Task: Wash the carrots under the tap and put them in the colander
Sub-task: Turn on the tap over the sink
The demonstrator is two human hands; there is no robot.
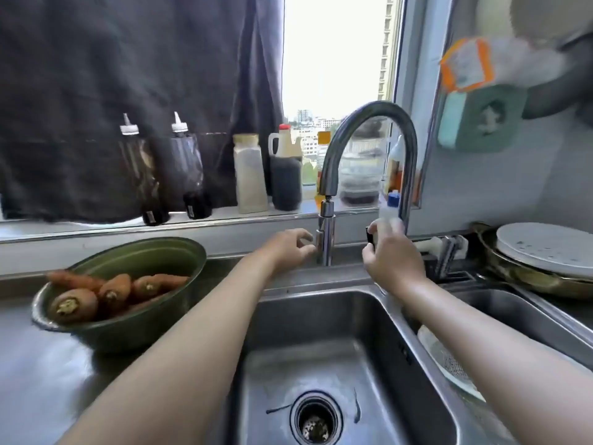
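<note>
Nearest, along the bottom edge: two bare forearms, reaching up over the steel sink toward the tap at centre. Right hand: curls round the black tap handle, grasping it. Left hand: fingers bent beside the spout head, touching or just short of it; cannot tell whether gripping. No water visible from the spout.

Looks like the very start: nothing rinsed, nothing transferred. Carrots all at left of frame, piled in the green bowl on the counter. Lie roughly level, long axes mostly running lower left to upper right, cut tops toward the camera, tips toward the far rim. Colander at lower right, in the second basin, half hidden behind the right forearm, no carrot in the part showing. Left to do: start the water, rinse each carrot, move each across.
</note>
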